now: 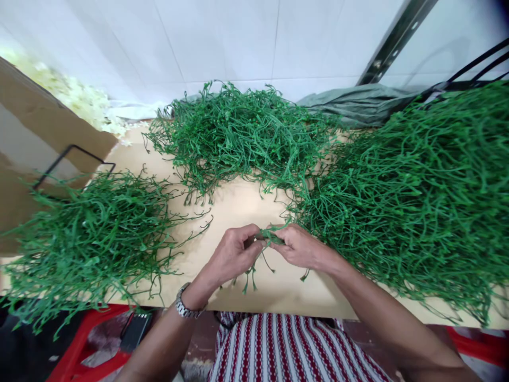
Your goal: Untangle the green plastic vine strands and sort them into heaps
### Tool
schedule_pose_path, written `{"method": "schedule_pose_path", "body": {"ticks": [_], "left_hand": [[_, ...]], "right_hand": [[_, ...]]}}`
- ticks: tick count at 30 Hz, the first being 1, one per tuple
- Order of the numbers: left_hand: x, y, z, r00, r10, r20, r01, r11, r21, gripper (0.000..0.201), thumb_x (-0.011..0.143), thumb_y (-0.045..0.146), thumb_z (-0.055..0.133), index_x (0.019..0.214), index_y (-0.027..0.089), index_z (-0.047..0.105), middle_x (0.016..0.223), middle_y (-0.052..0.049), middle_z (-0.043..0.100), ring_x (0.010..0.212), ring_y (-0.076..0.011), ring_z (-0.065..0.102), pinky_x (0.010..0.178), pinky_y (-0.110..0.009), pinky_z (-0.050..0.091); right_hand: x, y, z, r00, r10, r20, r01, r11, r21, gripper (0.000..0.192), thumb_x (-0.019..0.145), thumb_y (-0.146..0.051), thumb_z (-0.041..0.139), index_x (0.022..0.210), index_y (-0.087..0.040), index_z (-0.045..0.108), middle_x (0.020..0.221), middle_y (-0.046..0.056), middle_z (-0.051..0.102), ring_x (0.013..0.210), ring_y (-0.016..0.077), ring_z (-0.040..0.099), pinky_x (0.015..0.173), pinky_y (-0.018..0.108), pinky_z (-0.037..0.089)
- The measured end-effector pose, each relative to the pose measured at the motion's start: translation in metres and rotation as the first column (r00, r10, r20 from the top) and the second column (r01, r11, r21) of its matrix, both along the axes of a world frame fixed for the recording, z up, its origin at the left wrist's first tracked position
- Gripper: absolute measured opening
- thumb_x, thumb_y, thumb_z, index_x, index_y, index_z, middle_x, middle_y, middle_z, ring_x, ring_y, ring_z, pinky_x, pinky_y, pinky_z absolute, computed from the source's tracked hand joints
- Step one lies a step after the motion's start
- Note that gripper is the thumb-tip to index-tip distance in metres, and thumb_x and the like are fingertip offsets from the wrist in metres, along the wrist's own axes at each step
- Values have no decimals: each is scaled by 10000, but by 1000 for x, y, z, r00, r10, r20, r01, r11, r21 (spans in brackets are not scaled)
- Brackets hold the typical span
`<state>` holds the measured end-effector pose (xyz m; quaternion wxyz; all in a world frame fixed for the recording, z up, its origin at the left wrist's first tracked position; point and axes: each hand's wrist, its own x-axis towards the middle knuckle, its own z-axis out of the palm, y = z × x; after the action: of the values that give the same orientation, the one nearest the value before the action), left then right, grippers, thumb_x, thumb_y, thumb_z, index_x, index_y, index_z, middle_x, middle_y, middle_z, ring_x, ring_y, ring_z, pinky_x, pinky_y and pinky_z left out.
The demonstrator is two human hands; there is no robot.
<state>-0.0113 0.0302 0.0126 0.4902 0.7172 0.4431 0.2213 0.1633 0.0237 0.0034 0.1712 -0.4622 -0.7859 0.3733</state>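
Note:
Over the front middle of the table, my left hand [241, 248] and my right hand [295, 245] meet with fingertips pinched around green plastic stems [271, 234]. Thin stem ends with small forked tips dangle below both hands. Exactly how the stems sit between the fingers is partly hidden. To the right of my right hand lies a large heap of green plastic stems [421, 207]. Another pile of stems [246, 135] spreads beyond my hands at the back, and a third pile of stems [99, 233] is at the left.
A cardboard box [47, 122] stands at the left, with a black wire frame [73, 151] and pale artificial flowers [75, 98] near it. Grey-green cloth [353, 103] lies along the wall. Red stools [85, 345] show below the table edge.

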Motion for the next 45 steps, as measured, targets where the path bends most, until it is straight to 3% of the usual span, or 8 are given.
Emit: {"method": "schedule_pose_path", "body": {"ticks": [8,17,22,27,31,36,41,45], "left_hand": [[-4,-1,24,947,-294,127,319,896,-310,159,735,146,475,649,96,599,482,61,293,450,-53,239,424,-194,195],[-10,-25,44,910,-412,33,408,909,85,312,769,66,432,487,148,326,511,52,269,484,-60,273,492,-232,217],[-5,-13,44,926,-375,39,376,915,-149,223,790,143,437,583,126,517,495,60,313,456,-56,250,436,-195,209],[0,4,38,891,-451,46,443,844,-301,217,771,195,465,713,87,643,511,47,390,450,-50,255,408,-178,201],[-2,3,39,841,-537,67,523,775,-354,247,781,204,464,585,107,578,468,70,233,426,-49,187,390,-190,164],[-12,0,47,768,-635,81,618,704,-350,340,786,205,484,477,149,353,486,53,261,454,-58,249,430,-217,201],[-13,8,46,890,-435,139,450,782,-432,302,773,288,500,515,144,439,468,55,265,437,-57,210,415,-225,162],[-8,9,37,960,-265,95,280,864,-419,306,767,346,512,560,121,526,460,64,252,424,-49,182,401,-211,143]], "right_hand": [[10,-8,10,940,340,8,-337,936,-101,174,722,-51,421,734,-135,572,586,-20,488,510,73,387,500,193,286],[15,-21,37,883,468,20,-454,866,-207,217,615,-24,405,706,-137,566,489,-41,429,467,78,355,468,193,276],[17,-17,34,925,378,-41,-374,885,-279,196,808,-186,423,764,-128,605,485,-48,406,419,60,330,441,184,261],[15,-10,35,939,331,-88,-342,921,-189,192,834,-191,423,758,-126,587,568,-30,477,489,61,406,499,181,302],[16,-13,36,909,415,-45,-414,884,-218,145,791,-120,426,726,-134,555,503,-55,404,431,51,345,459,185,253],[27,-22,38,857,516,-18,-505,830,-238,139,672,-37,402,602,-152,436,508,-55,328,435,57,280,450,201,213],[38,-17,38,889,433,-148,-444,894,-53,145,683,-37,387,629,-154,455,551,-31,395,502,73,333,508,208,268],[38,-14,26,970,231,-82,-237,968,-82,162,828,-170,412,699,-146,507,593,-15,471,520,77,383,512,201,291]]}}
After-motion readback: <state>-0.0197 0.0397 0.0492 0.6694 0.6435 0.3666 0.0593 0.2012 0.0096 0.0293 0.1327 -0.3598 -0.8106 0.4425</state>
